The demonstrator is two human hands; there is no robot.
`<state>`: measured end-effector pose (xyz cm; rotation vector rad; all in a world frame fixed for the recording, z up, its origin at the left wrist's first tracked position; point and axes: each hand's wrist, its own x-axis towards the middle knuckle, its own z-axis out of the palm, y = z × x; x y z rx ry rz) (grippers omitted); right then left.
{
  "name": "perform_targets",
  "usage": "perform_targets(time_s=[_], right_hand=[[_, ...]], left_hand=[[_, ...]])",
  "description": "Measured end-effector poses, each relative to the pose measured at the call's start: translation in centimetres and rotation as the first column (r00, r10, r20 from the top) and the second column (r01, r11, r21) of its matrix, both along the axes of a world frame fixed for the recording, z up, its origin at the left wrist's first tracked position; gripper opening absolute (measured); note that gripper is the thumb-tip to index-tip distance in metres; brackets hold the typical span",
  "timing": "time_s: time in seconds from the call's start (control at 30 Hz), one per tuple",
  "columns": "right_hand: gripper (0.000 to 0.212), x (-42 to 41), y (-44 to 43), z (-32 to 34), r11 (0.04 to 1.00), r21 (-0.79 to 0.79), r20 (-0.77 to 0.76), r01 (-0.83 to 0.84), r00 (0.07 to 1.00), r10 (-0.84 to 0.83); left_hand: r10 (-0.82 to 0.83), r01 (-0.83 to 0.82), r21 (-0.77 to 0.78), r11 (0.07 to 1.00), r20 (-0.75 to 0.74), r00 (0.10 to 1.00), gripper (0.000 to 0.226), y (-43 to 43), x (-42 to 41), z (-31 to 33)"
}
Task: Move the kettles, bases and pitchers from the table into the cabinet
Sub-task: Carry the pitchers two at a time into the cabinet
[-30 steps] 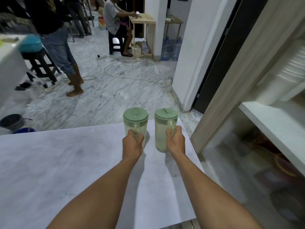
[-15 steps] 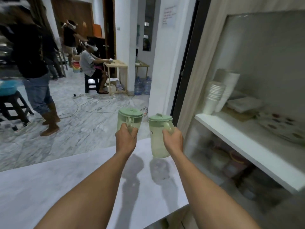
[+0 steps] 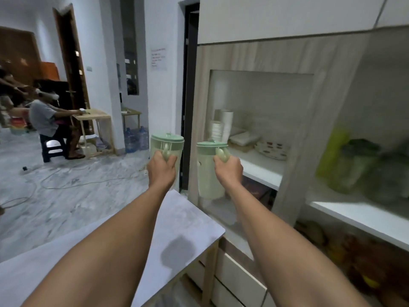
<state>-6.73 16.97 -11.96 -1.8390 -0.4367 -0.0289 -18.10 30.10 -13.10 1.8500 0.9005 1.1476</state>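
Note:
I hold two pale green lidded pitchers in the air. My left hand (image 3: 162,171) grips the handle of the left pitcher (image 3: 167,144), above the far corner of the grey table (image 3: 188,220). My right hand (image 3: 228,171) grips the handle of the right pitcher (image 3: 208,173), which hangs past the table's edge, in front of the open cabinet (image 3: 294,138). Both pitchers are upright. The white cabinet shelf (image 3: 261,171) lies just right of the right pitcher.
On the cabinet shelf stand stacked white cups (image 3: 221,127), flat containers (image 3: 243,138) and a spotted dish (image 3: 272,148). A second shelf (image 3: 358,213) at the right carries green bags (image 3: 354,165). Drawers (image 3: 239,282) sit below. A seated person (image 3: 46,122) and water bottles (image 3: 136,139) are across the floor.
Both pitchers have been lifted off the table and carried up and to the right toward the cabinet. My view has swung right, bringing the shelves into sight.

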Motion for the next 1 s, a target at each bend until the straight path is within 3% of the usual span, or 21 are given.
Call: perform_targets(time_s=[0.47,1.0], right_hand=[[0.021,-3.2,-18.7,6.2,0.95,0.123,0.133,0.286,0.944,-0.301],[0.015,-7.6,-42.6,8.6,0.796,0.151,0.12,0.587,0.788,-0.604]], left_hand=[[-0.242,0.236,0.098,0.967,0.055,0.969,0.016,-15.7,0.7,5.6],[-0.571,0.559,0.12,0.821,0.121,0.812,0.02,-37.8,1.9,8.2]])
